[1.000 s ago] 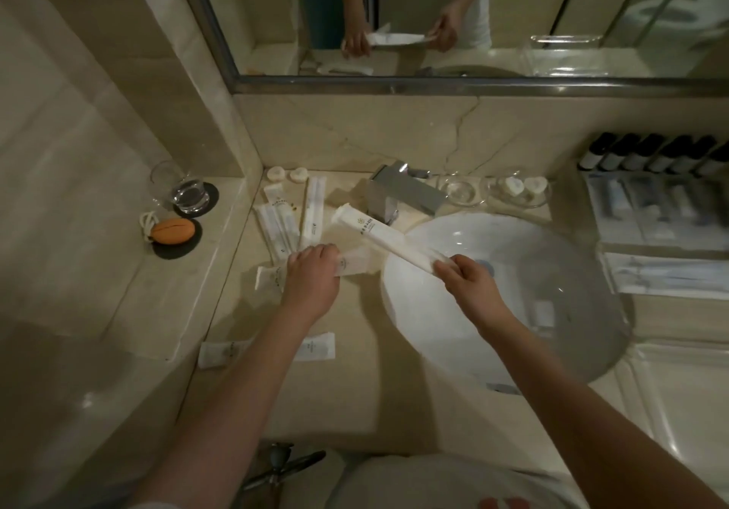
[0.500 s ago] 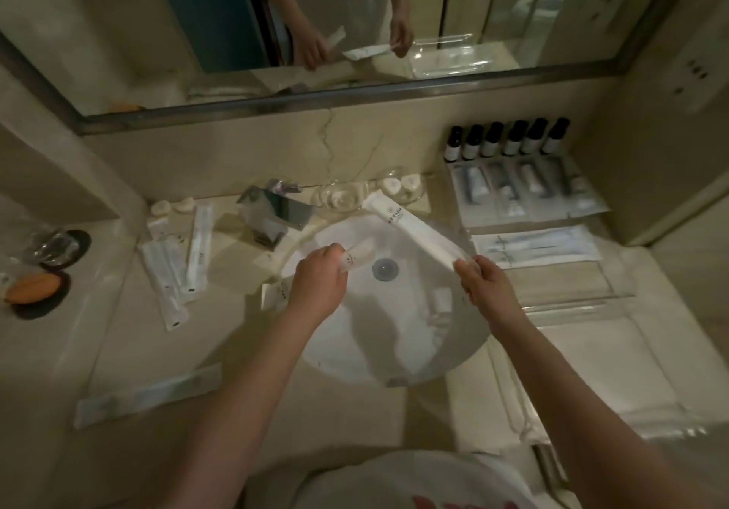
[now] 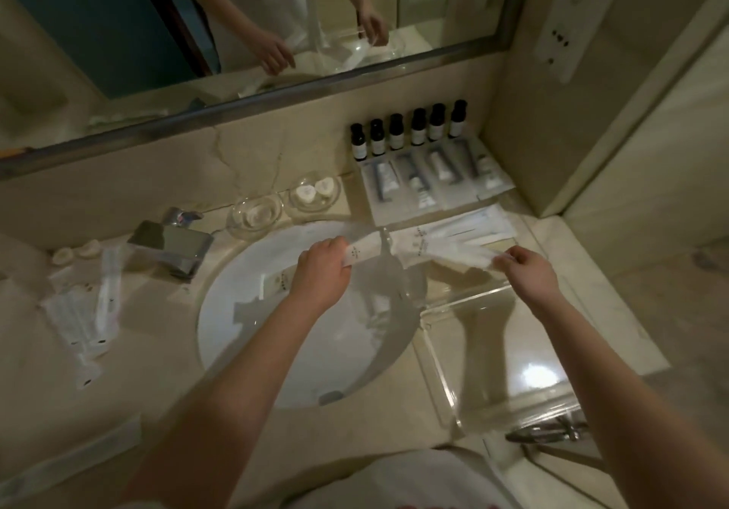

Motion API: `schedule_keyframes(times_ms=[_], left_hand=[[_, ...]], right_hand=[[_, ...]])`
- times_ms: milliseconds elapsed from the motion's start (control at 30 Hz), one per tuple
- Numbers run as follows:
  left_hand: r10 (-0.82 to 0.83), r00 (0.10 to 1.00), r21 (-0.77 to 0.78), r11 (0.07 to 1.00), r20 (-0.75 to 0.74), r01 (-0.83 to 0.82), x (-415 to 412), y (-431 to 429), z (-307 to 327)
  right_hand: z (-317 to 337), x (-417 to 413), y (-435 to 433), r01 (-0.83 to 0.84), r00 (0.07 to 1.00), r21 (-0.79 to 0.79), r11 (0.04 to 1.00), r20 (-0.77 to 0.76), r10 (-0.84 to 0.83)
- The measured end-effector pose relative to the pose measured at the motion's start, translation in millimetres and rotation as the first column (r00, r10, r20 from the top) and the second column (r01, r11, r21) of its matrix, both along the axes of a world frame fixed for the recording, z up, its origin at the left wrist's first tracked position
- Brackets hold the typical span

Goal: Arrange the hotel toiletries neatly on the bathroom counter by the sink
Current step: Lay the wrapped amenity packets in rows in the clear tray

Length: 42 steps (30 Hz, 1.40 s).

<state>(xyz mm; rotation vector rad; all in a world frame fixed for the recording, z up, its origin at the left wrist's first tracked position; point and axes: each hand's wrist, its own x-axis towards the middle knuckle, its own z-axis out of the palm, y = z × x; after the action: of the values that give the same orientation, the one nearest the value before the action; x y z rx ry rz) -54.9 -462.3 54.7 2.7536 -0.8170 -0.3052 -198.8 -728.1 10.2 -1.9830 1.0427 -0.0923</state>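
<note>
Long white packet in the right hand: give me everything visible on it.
The long white packet is a flat, slim wrapper, apparently paper or film, with a small dark logo near its left end. It lies roughly level, blurred by motion, above the clear tray's far edge. The right hand pinches its right end; the left hand holds another packet beside it.

Long white toiletry packet, level above counter beside sink

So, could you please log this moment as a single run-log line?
left hand: holds white packet | right hand: holds long white packet | position: over clear tray, right of sink | placed: not yet
</note>
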Motion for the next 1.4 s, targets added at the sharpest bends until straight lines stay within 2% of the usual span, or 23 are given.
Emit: schedule_keyframes(times_ms=[167, 367, 600, 767, 833, 967, 1233, 1300, 1333, 1367, 1400], left_hand=[[-0.003, 1.0, 0.018, 1.0, 0.001, 0.003, -4.8, -12.5, -7.7], [0.015, 1.0, 0.035, 0.999, -0.005, -0.014, -7.9, -11.5, -16.1], [0.027, 1.0, 0.056, 0.998, 0.001, -0.027, -5.2, -13.5, -19.9], [0.016, 1.0, 0.065, 0.998, 0.003, -0.016, -4.1, -19.9, -19.6], [0.005, 1.0, 0.085, 0.996, -0.001, -0.005, -3.6, -22.0, -19.4], [-0.031, 0.999, 0.147, 0.989, 0.037, 0.025, -3.8, -25.6, -17.0], [-0.094, 0.99, 0.197, 0.978, 0.104, 0.072, -6.0, -26.0, -13.4], [-0.101, 0.987, 0.211, 0.975, 0.128, 0.072, -6.3, -25.1, -11.6], [-0.107, 0.984, 0.225, 0.972, 0.142, 0.073, -6.7, -24.9, -10.9], [-0.113, 0.982, 0.24, 0.968, 0.152, 0.075, -7.4, -25.2, -10.3], [-0.119, 0.98, 0.25, 0.965, 0.156, 0.078, -8.5, -26.2, -9.9]], right_hand=[[-5.1, 3.1, -21.5, -0.154, 0.982, -0.114, 0.981, -0.129, 0.139], [-18.6, 22.9, -37.0, -0.262, 0.953, -0.276, 0.925, -0.222, 0.204], [-43.9, 34.2, -35.8, -0.442, 0.89, -0.531, 0.723, -0.363, 0.277], [-31.9, 28.1, -13.4, -0.288, 0.956, -0.591, 0.754, -0.22, 0.193], [-35.2, 27.3, -5.0, -0.293, 0.955, -0.614, 0.733, -0.152, 0.255], [-45.7, 32.7, 13.4, -0.467, 0.875, -0.543, 0.697, -0.17, 0.454], [-47.8, 41.3, 18.2, -0.463, 0.886, -0.491, 0.738, -0.226, 0.406], [-41.7, 41.3, 23.8, -0.423, 0.9, -0.503, 0.754, -0.136, 0.414], [-34.5, 42.8, 30.2, -0.389, 0.905, -0.464, 0.796, -0.032, 0.424], [-23.4, 44.6, 38.4, -0.361, 0.903, -0.354, 0.863, 0.099, 0.419], [-11.3, 47.5, 47.2, -0.349, 0.897, -0.177, 0.92, 0.22, 0.383]])
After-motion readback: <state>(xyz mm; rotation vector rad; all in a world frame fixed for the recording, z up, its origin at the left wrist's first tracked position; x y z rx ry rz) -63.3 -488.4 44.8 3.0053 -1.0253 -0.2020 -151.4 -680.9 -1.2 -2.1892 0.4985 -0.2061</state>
